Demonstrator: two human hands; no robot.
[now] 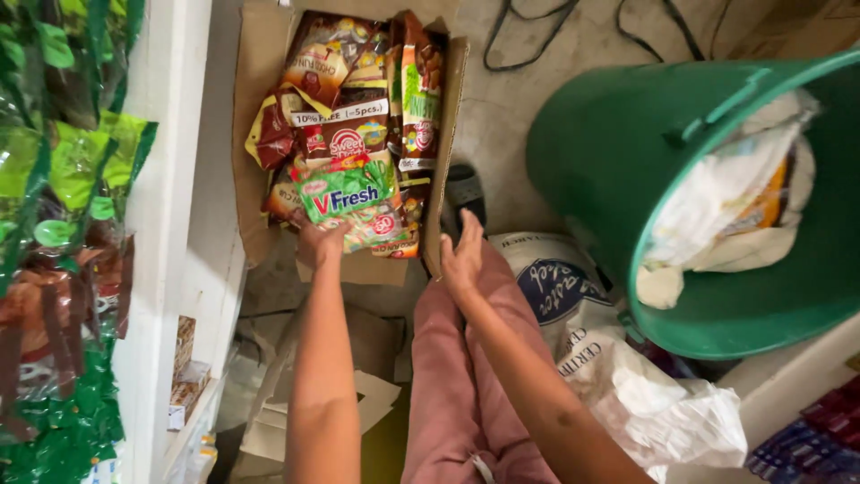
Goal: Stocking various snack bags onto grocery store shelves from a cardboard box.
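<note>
A cardboard box (258,108) on the floor holds several candy and snack packets, mostly brown and red. My left hand (321,242) grips the lower edge of a green and white packet (348,193) lying on top at the near end of the box. My right hand (462,254) is open, fingers together, resting against the box's right wall near its front corner. My knee in pink trousers (452,376) is below the right hand.
A big green plastic bucket (627,152) with bags inside stands at the right. A white printed sack (573,305) and a crumpled plastic bag (672,412) lie beside it. A white shelf post (170,179) with hanging green sachets (63,179) is on the left. Flattened cardboard (367,394) lies on the floor.
</note>
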